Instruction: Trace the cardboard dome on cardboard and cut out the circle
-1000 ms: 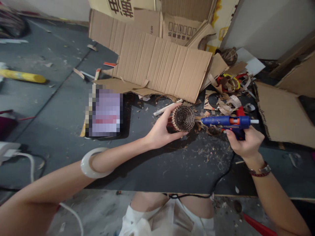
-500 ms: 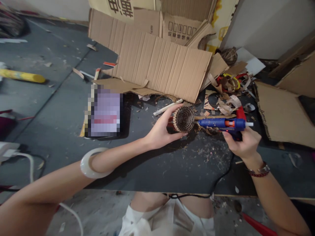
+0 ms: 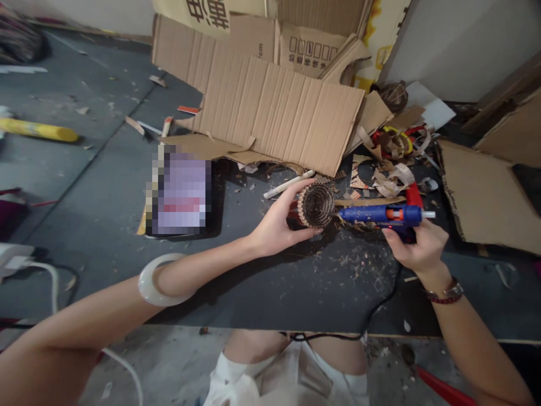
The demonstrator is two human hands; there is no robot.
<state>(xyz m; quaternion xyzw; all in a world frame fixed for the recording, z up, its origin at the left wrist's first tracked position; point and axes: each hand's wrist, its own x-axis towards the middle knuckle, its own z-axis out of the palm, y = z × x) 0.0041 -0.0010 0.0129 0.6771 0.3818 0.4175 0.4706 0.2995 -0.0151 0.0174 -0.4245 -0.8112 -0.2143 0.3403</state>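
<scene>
My left hand (image 3: 279,217) holds a coiled corrugated-cardboard cup (image 3: 316,206) by its side, with its dark spiral end facing up and right. My right hand (image 3: 418,248) grips a blue hot glue gun (image 3: 380,215) with a red trigger area. The gun lies nearly level, and its nozzle sits at the coil's right edge, touching it or very close. The nozzle tip is hidden in shadow. A white stick (image 3: 289,188), possibly a glue stick, lies on the table just beyond my left fingers.
Corrugated cardboard sheets (image 3: 274,113) rise at the far edge of the dark workbench (image 3: 274,293). Cardboard scraps (image 3: 389,180) lie to the right. A pixelated tablet (image 3: 180,192) sits left of my hands. The glue gun's black cord (image 3: 386,296) runs down over the front edge.
The glue gun has moved left and levelled out, bringing its nozzle closer to the coil. The coil has shifted slightly right in my left hand.
</scene>
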